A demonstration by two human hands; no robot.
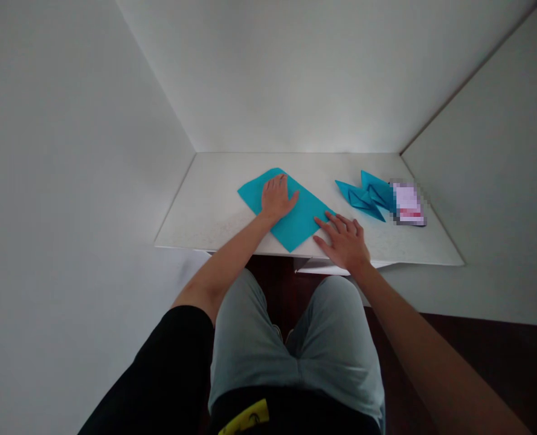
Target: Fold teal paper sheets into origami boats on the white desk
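Note:
A folded sheet of blue paper (301,217) lies slanted on the white table (205,208). My left hand (277,199) rests flat on the sheet's middle, fingers spread, pressing it down. My right hand (344,240) lies flat on the table by the sheet's right corner, its fingertips touching the paper's edge. Neither hand grips anything.
A finished blue folded paper figure (365,196) sits to the right, beside a small blurred white and pink object (408,204). White walls close the table in at the back and on both sides. My knees in grey shorts are below the front edge.

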